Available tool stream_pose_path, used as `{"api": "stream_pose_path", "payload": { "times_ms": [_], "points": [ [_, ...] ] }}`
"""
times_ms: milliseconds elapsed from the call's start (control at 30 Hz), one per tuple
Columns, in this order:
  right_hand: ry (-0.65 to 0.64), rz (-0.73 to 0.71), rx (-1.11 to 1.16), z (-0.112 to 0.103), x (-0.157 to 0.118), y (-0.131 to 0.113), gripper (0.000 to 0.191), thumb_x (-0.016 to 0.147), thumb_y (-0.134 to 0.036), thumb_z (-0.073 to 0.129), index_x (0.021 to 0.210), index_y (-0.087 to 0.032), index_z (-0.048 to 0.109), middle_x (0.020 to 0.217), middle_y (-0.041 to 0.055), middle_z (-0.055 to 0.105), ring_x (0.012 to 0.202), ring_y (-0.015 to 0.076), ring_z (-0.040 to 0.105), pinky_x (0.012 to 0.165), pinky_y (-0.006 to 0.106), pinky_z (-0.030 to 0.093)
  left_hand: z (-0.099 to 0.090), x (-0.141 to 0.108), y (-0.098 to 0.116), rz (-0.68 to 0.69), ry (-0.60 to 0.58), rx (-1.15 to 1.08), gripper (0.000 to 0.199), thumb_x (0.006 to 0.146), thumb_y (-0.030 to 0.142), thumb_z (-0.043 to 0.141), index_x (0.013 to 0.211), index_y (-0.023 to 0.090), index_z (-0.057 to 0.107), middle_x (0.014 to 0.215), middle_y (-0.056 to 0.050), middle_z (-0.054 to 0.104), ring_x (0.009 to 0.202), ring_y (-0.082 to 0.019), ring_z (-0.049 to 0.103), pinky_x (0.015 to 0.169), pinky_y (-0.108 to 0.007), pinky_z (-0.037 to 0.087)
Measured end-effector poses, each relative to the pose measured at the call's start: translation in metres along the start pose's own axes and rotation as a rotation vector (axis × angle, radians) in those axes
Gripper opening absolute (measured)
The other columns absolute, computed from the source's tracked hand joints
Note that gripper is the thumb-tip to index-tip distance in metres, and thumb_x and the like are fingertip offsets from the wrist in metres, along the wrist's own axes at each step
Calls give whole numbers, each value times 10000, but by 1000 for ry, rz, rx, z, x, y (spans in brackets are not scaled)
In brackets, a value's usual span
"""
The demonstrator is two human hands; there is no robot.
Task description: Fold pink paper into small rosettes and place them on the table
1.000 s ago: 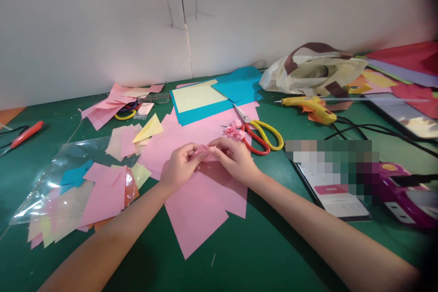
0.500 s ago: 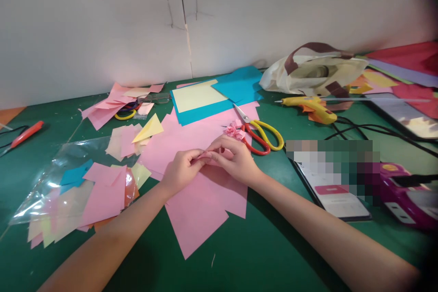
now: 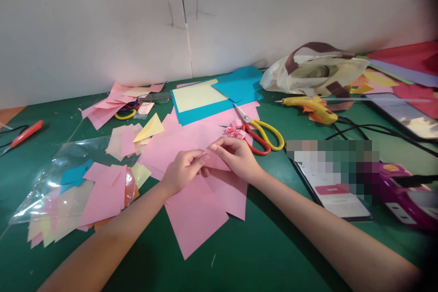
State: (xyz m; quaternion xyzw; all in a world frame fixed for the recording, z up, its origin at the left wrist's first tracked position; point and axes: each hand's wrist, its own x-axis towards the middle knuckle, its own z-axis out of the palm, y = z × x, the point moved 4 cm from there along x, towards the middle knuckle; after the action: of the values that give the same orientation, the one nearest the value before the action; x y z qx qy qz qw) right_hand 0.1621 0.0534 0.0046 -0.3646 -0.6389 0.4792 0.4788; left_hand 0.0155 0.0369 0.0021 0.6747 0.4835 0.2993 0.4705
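Note:
Between my hands is a small piece of pink paper [image 3: 216, 160], held above larger pink sheets [image 3: 198, 219] on the green table. My left hand [image 3: 183, 169] pinches its left side, the thumb lying on the paper. At its upper right, my right hand [image 3: 239, 159] grips it between thumb and fingers; some fingertips are hidden behind the paper. Just beyond my right hand lies a folded pink paper flower [image 3: 235, 130], touching scissors [image 3: 262, 134] with one red and one yellow handle.
Left: a clear plastic bag [image 3: 102, 146] with paper scraps, and a red-handled tool [image 3: 27, 134]. Behind: blue sheets [image 3: 239, 84] and a cream sheet [image 3: 198, 96]. Right: a yellow glue gun [image 3: 308, 105], a cloth bag [image 3: 277, 75], black cables [image 3: 362, 125], a phone [image 3: 349, 207] and a purple power strip [image 3: 404, 191].
The pink paper has turned so that a broader face shows between my hands. My left thumb now lies on it, and my right fingers have shifted along its upper edge.

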Motion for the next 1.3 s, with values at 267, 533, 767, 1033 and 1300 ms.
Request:
{"api": "stream_pose_path", "payload": {
  "times_ms": [267, 533, 767, 1033, 1300],
  "points": [
    [37, 46, -144, 1, -1, 0, 300, 830, -443, 599, 740, -169, 681, 696, 44, 688, 638, 152, 602, 569, 270, 456, 0, 2, -4, -26, 25, -130, 399, 900, 476, 434, 703, 162, 581, 525, -2, 584, 474, -105, 499, 507, -235, 412],
    [22, 125, -99, 0, -1, 4, 347, 811, -486, 595, 786, -154, 695, 612, 26, 646, 485, 115, 536, 465, 246, 407, -7, 3, -4, -78, 183, -102, 322, 829, 438, 569, 647, 173, 557, 533, 21, 548, 473, -89, 482, 465, -204, 408],
    [89, 82, -168, -1, -3, 4, 206, 807, -330, 617, 776, -169, 742, 697, 51, 717, 581, 145, 607, 548, 260, 462, -5, 3, -4, -72, 171, -117, 216, 824, 358, 586, 776, 158, 652, 599, -5, 627, 524, -109, 554, 537, -231, 463],
    [208, 32, -160, -8, -6, 5, 173, 805, -302, 627, 793, -186, 755, 478, -20, 578, 422, 100, 468, 448, 241, 386, -8, 3, -2, -87, 207, -39, 356, 806, 400, 597, 534, 172, 562, 459, 26, 508, 442, -91, 455, 491, -224, 403],
    [216, 62, -76, -9, -3, 8, 283, 836, -412, 594, 855, -163, 729, 452, -34, 514, 391, 89, 437, 408, 230, 361, -9, 3, -3, -12, 189, -64, 493, 914, 485, 392, 524, 187, 438, 465, 32, 436, 424, -84, 389, 456, -226, 338]
  ]
}}
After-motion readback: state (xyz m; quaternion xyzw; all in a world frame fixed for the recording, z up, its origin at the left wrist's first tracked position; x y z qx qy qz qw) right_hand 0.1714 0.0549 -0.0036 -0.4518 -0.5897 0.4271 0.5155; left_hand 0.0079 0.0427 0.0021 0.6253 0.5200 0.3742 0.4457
